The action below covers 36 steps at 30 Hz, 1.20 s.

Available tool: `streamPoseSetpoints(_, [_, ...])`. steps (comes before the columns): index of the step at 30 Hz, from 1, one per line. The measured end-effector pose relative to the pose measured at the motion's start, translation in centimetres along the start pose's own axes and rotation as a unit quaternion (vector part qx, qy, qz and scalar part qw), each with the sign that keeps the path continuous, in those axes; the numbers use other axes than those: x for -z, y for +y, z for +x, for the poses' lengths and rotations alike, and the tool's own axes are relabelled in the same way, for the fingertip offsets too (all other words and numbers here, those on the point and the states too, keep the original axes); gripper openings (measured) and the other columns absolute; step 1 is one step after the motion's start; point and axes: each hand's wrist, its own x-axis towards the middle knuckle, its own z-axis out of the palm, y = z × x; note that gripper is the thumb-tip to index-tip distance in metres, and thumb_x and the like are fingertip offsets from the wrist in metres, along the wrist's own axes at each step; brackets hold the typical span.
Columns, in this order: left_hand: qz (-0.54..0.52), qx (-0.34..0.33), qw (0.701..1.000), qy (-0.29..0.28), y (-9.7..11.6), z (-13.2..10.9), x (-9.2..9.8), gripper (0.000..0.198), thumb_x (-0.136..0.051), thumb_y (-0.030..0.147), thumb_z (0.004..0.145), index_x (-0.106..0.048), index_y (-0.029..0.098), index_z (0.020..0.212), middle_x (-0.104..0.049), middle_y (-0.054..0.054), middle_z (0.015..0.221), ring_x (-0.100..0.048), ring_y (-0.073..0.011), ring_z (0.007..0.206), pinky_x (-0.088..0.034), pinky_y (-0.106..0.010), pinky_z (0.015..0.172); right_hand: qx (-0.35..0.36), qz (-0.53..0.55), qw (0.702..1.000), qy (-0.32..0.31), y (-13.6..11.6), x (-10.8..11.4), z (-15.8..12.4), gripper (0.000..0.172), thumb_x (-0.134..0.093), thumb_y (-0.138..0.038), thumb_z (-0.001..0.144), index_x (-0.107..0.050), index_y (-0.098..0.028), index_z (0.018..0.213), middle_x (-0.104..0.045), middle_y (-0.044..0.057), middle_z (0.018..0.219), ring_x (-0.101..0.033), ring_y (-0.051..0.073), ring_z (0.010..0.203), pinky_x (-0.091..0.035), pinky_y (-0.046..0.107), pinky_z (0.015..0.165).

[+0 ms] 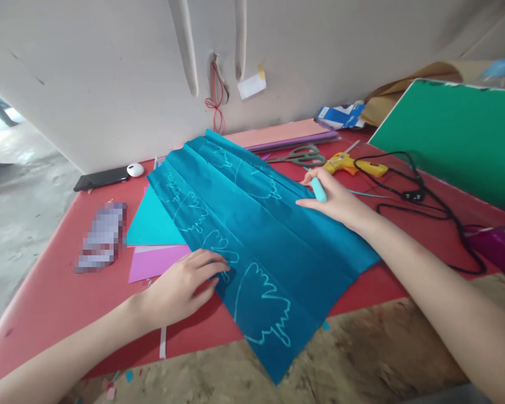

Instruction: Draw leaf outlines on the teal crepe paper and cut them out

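A large blue sheet [235, 224], creased in long folds, lies slantwise in front of me and reaches over the table's near edge. Several light-blue scalloped outlines, like butterfly wings, are drawn on it. My left hand [189, 283] rests at the sheet's left edge, its fingers stretched out and slightly bent over an outline. Over the right side of the sheet, my right hand [328, 196] holds a light-turquoise pen or marker [318, 189]; its tip is hidden. Turquoise paper [151, 221] and purple paper [155, 264] stick out from beneath the blue sheet.
On the red tabletop [50, 303] are grey-handled scissors [305, 155], a yellow glue gun [340, 164] with a black cable [441, 207], a black phone [101, 178] and a white oval case [135, 169]. A green board [458, 134] leans at right. Pink sheets [278, 133] lie by the wall.
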Motion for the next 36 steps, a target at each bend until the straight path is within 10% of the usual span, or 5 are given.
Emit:
streamPoseSetpoints(7, [0.035,-0.03,0.999,0.01,-0.4,1.7,-0.1,0.027,-0.036,0.012,0.091,-0.059,0.014,0.105,-0.064,-0.009,0.105,-0.061,-0.0171,0.096,-0.053,-0.029,0.081,0.023,0.006,0.999,0.022,0.5,0.5,0.6,0.04,-0.071,-0.035,0.053,-0.039,-0.027,0.075,-0.059,0.003,0.087,-0.06,0.029,0.096,-0.047,0.047,0.082])
streamPoseSetpoints(20, [0.125,-0.167,0.978,-0.022,-8.1,15.3,0.3,0.028,-0.054,0.032,0.09,-0.054,0.017,0.114,-0.055,-0.008,0.118,-0.057,-0.0209,0.102,-0.048,-0.043,0.087,0.07,-0.16,0.98,0.093,-2.8,1.5,-1.5,0.033,-0.063,-0.023,0.061,-0.033,-0.027,0.075,-0.062,0.008,0.089,-0.06,0.034,0.094,-0.044,0.051,0.083])
streamPoseSetpoints(26, [0.121,-0.186,0.975,-0.032,-9.4,15.6,-0.1,0.028,-0.053,0.032,0.091,-0.054,0.017,0.114,-0.055,-0.008,0.117,-0.057,-0.0199,0.1,-0.049,-0.041,0.085,0.179,-0.311,0.933,0.017,-3.0,0.1,-9.6,0.017,-0.051,-0.021,0.076,-0.036,-0.026,0.08,-0.066,0.007,0.077,-0.065,0.027,0.064,-0.05,0.037,0.052])
streamPoseSetpoints(36, [0.098,-0.138,0.985,0.033,-11.2,15.5,0.1,0.03,-0.054,0.033,0.09,-0.053,0.017,0.116,-0.055,-0.008,0.118,-0.057,-0.0205,0.1,-0.049,-0.042,0.085,0.227,-0.36,0.902,0.074,-1.7,-1.0,-12.5,0.02,-0.041,-0.006,0.083,-0.042,-0.025,0.076,-0.065,0.004,0.062,-0.066,0.024,0.061,-0.055,0.042,0.065])
